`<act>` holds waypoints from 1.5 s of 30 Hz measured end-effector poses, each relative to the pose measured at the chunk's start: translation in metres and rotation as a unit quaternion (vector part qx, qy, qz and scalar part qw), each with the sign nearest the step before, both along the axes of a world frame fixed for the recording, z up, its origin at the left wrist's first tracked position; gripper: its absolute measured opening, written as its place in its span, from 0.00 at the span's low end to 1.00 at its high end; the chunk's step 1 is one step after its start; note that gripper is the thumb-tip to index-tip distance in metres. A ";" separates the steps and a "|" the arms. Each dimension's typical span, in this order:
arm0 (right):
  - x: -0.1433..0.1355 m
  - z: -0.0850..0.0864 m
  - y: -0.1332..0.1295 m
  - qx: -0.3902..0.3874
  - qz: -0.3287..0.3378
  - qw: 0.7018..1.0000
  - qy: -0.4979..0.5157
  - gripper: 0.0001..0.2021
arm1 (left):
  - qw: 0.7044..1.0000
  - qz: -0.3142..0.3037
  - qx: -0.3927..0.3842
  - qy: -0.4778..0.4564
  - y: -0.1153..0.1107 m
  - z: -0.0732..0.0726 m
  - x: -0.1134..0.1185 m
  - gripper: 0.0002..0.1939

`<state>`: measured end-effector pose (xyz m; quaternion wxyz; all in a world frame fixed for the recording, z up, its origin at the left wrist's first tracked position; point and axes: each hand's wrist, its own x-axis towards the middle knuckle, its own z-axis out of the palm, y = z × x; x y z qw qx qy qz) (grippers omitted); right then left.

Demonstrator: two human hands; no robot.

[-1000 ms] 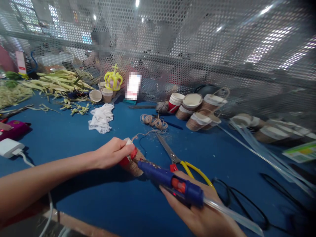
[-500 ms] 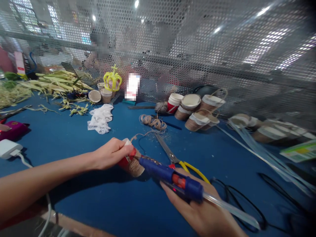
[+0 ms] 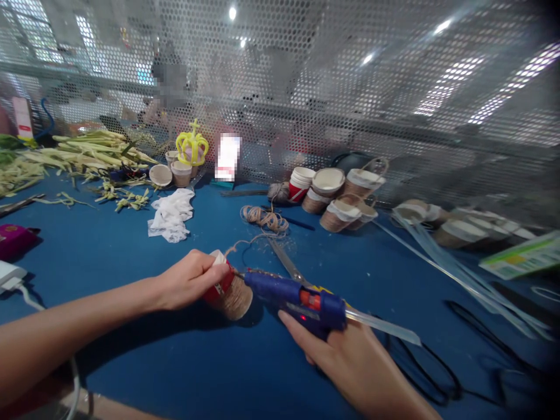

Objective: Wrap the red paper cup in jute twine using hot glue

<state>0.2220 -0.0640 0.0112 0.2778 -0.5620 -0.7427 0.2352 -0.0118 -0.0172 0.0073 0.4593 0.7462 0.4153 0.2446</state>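
My left hand (image 3: 196,277) is closed around a red and white paper cup (image 3: 236,298), tilted on its side and partly wound with brown twine. My right hand (image 3: 336,350) grips a blue hot glue gun (image 3: 293,294), a clear glue stick (image 3: 385,326) poking out of its back and a small red light glowing on its side. The gun's nozzle is at the cup, close to my left thumb; whether it touches cannot be made out. From the cup a strand of twine leads to a loose coil (image 3: 265,219). Scissors (image 3: 286,259) lie partly hidden behind the glue gun.
Several twine-wrapped cups (image 3: 341,214) stand at the back right, before a perforated metal screen (image 3: 271,76). A crumpled white cloth (image 3: 171,214), a yellow crown-shaped piece (image 3: 192,146) and pale plant strips (image 3: 87,151) lie leftward. Clear glue sticks (image 3: 464,280) and a black cable (image 3: 429,373) occupy the right.
The glue gun has levelled slightly and shifted left with my right hand, its nozzle still by the cup. The cup has turned a little, showing more twine. The whole view has shifted slightly.
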 end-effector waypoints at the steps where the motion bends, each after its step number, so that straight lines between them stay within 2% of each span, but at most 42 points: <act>1: -0.001 0.002 0.001 -0.005 -0.002 1.000 -0.001 0.08 | 1.000 -0.001 0.002 0.000 0.000 0.000 0.000 0.23; 9: -0.016 0.033 0.005 -0.087 0.007 0.996 -0.026 0.11 | 1.000 -0.002 0.025 0.011 0.001 -0.003 -0.001 0.22; 16: -0.016 0.028 -0.002 -0.170 -0.060 0.984 0.015 0.09 | 1.000 -0.004 0.010 0.003 0.003 -0.004 0.000 0.23; 22: -0.014 0.030 0.001 -0.155 -0.036 0.987 0.015 0.07 | 1.000 0.004 0.019 -0.001 0.002 -0.003 -0.001 0.23; 26: -0.007 0.014 -0.002 -0.088 -0.002 0.996 0.002 0.08 | 1.000 0.005 -0.014 -0.021 0.001 -0.003 0.000 0.23; 30: -0.005 0.000 -0.006 -0.040 0.019 0.999 0.003 0.06 | 0.997 0.051 -0.052 -0.022 0.002 -0.004 0.002 0.24; 34: -0.008 0.000 -0.009 0.019 0.067 0.997 -0.035 0.04 | 0.994 0.067 -0.077 -0.032 0.003 -0.004 0.005 0.24; 37: -0.007 0.002 -0.010 0.021 0.099 0.993 -0.059 0.03 | 0.993 0.073 -0.080 -0.036 0.003 -0.004 0.005 0.24; 41: -0.005 0.001 -0.006 0.036 0.076 0.995 -0.046 0.03 | 0.994 0.075 -0.072 -0.031 0.002 -0.006 0.004 0.24; 45: -0.008 0.009 -0.002 0.026 0.047 0.998 -0.034 0.05 | 0.995 0.059 -0.065 -0.042 0.001 -0.006 0.003 0.23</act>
